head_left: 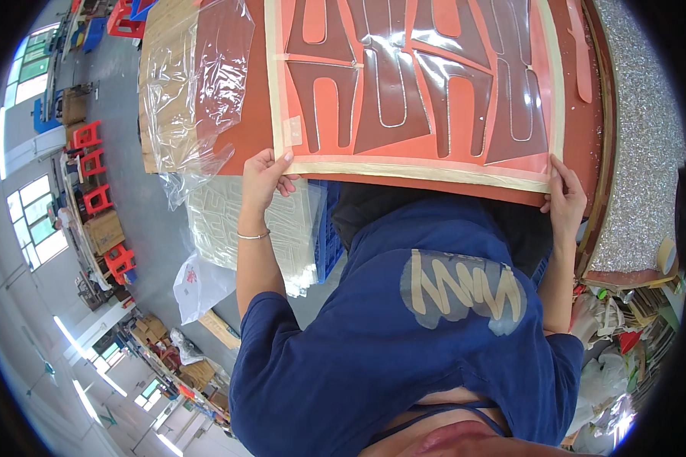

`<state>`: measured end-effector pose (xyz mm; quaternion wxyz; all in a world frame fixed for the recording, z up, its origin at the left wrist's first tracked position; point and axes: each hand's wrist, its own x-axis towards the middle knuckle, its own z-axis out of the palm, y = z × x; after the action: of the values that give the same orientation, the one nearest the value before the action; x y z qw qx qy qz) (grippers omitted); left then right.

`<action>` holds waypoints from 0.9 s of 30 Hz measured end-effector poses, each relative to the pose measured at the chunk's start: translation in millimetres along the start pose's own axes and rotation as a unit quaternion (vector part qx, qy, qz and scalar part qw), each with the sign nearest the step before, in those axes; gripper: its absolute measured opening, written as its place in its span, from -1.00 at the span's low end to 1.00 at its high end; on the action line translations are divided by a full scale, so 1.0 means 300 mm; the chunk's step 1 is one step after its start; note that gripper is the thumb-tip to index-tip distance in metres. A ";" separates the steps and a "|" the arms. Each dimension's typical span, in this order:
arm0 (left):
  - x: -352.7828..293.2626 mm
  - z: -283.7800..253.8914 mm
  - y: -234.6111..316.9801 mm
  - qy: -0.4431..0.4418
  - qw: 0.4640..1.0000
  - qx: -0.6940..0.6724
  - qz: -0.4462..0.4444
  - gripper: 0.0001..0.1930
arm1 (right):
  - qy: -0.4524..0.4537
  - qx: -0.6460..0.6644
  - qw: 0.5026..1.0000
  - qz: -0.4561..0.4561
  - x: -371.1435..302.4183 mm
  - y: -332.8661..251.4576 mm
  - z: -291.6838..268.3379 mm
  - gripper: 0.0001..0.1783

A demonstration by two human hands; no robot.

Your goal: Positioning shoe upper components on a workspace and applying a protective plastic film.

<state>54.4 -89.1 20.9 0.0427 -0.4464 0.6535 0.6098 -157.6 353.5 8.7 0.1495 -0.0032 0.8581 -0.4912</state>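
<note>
A clear film sheet (392,142) edged with cream tape lies over a red-orange surface. Dark shapes outlined with small shiny beads or stones show on it. My left hand (265,180) pinches the sheet's near left corner, thumb on top and fingers curled under the edge. At the near right corner, my right hand (566,196) holds the taped edge the same way. Both hands are closed on the sheet. The near taped edge runs between them, close to the table's front edge.
Left on the red-brown table (240,137) lie a brown board and crinkled clear plastic (179,107). Below it, patterned translucent sheets (255,217) are stacked by a blue crate (329,228). A glittering silver surface (636,152) with a tape roll (666,255) adjoins on the right.
</note>
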 end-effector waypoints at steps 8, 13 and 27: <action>0.002 0.008 0.022 0.023 0.995 0.095 0.006 -0.70 | 0.005 -0.058 0.998 -0.037 -0.006 -0.027 0.002 -0.72; 0.005 0.002 0.095 0.080 0.943 0.318 -0.053 -0.64 | 0.051 -0.267 0.948 -0.168 0.008 -0.037 -0.022 -0.75; -0.031 0.102 0.055 0.049 0.679 0.631 0.373 -0.62 | -0.096 -0.474 0.846 -0.223 0.208 -0.266 -0.022 -0.75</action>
<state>34.6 -60.9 31.4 0.0515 -0.0621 0.9967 -0.0043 -230.3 308.2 63.3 0.0974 -0.3120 0.9442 -0.0416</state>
